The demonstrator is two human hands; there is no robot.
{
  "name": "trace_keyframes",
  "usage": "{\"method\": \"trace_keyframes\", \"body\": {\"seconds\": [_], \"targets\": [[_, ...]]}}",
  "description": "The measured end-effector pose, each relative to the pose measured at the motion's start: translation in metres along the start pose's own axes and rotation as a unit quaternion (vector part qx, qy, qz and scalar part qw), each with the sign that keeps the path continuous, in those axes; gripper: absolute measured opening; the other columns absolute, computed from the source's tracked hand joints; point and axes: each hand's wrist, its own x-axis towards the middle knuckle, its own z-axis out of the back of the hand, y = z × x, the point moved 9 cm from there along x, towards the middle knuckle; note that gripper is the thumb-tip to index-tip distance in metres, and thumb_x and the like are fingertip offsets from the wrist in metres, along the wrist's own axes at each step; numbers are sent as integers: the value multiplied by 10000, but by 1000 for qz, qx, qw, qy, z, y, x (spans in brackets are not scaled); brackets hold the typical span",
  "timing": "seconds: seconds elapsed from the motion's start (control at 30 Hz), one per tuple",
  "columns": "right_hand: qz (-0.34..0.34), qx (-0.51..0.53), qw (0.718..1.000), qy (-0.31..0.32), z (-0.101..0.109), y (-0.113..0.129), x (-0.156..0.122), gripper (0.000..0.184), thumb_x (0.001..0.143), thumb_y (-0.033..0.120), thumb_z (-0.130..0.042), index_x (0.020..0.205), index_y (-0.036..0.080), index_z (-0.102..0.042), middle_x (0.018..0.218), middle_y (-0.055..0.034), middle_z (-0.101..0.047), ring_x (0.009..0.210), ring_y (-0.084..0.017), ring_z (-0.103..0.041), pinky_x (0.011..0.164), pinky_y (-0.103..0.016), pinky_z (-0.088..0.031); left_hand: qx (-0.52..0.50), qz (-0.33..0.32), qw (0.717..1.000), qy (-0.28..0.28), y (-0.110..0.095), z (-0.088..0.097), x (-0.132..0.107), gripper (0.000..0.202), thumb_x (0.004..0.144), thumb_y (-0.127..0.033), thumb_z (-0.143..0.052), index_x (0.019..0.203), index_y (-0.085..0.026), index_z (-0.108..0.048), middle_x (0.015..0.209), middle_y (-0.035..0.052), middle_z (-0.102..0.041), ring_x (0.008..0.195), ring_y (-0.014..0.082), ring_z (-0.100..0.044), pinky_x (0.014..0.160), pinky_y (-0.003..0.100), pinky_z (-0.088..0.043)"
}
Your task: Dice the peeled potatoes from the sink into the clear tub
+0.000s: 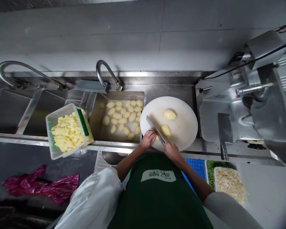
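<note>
A round white cutting board point(181, 111) lies on the steel counter with two peeled potatoes on it. One potato point(170, 114) sits near the board's middle. The other potato point(166, 130) lies against the blade of a knife point(154, 128). My right hand point(172, 150) is closed round the knife's handle at the board's near edge. The blade points away to the left. My left hand point(148, 139) has its fingers curled on a small potato piece point(157, 138) just left of the blade.
A sink basin point(98, 109) left of the board holds several peeled potatoes in water. A clear tub of cut potato point(68, 132) rests tilted on the sink edge. A metal slicing machine point(248, 105) stands at the right. A tray of shredded vegetable point(230, 183) sits below it, and purple plastic bags point(41, 186) lie at lower left.
</note>
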Motion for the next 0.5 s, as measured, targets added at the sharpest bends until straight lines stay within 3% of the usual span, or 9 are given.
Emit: {"method": "trace_keyframes", "body": {"seconds": [0.1,0.23,0.3,0.4,0.5], "targets": [[-23,1,1000,-22,15,-15,-14,336,1048,306,-310,1107,132,-590,929,-132,-723,877,-233,-700,721,-276,-414,-25,17,999,-45,4,16,0,215,999,-250,-488,986,-155,-681,991,107,-642,958,200,-597,863,381,-545],[-66,-3,997,-33,27,-34,-26,346,1052,313,-284,1135,125,-561,891,-136,-719,844,-235,-705,712,-279,-413,-29,106,980,-165,17,66,-7,198,982,-280,-536,924,-168,-688,933,85,-626,917,188,-613,833,353,-541],[-64,-6,998,-20,22,-36,-23,333,1050,308,-293,1130,132,-564,913,-139,-720,868,-240,-706,722,-281,-415,-33,124,976,-179,15,84,-10,164,970,-263,-558,930,-168,-686,929,76,-617,903,179,-613,824,334,-532],[-57,-8,998,-2,11,-34,-16,328,1048,297,-295,1118,144,-576,950,-142,-722,903,-251,-704,730,-286,-419,-43,107,984,-133,6,88,-7,156,970,-221,-539,963,-170,-686,938,77,-606,900,172,-607,816,315,-526],[-63,-3,998,4,3,-37,-11,332,1046,290,-293,1128,144,-579,954,-139,-724,916,-256,-703,734,-290,-422,-28,61,998,12,-3,60,8,281,952,-145,-499,1181,-192,-654,1164,118,-591,1117,211,-565,947,360,-497]]}}
